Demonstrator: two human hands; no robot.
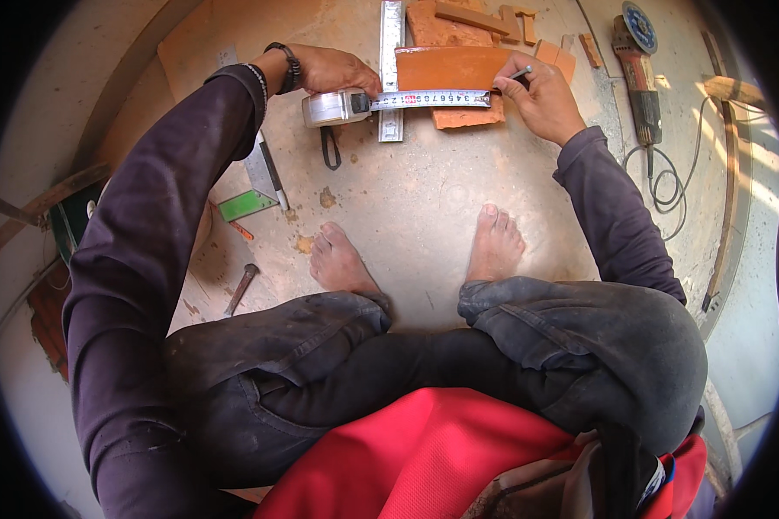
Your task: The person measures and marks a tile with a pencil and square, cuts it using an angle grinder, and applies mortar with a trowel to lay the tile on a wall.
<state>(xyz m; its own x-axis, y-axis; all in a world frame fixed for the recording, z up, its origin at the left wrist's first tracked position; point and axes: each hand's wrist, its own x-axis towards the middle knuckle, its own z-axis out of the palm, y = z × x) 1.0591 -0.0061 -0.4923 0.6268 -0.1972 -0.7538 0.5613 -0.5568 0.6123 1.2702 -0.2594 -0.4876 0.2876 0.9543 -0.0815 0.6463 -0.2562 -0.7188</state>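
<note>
- Orange-brown slab (450, 69) is laid over a rough terracotta piece (467, 118), which shows beyond its far and near edges; it is probably raised off the floor (424, 186) by this support.
- A tape measure (327, 108) is set to the slab's left, with its blade (437, 99) drawn out along the near edge, apparently so that the marks are kept close beside that edge.
- A metal ruler (391, 39) is placed crosswise at the slab's left end and is crossed by the blade; a straight reference seems to be given there.
- The left hand (327, 69) is held along the far side of the tape case, with a fingertip by the blade's mouth, likely to steady it. How tightly its fingers are closed cannot be told.
- By the right hand (545, 99), a thin grey stick (521, 72) is pinched between narrowed fingers, beside the blade's free end, where the end can probably be guided without the stick being put down.
- An angle grinder (639, 82) is left at the right, well apart from both hands, perhaps to keep its disc clear.
- Offcuts (472, 17) are gathered beyond the slab; a green-handled square (247, 205) is laid at the left, near the left forearm.
</note>
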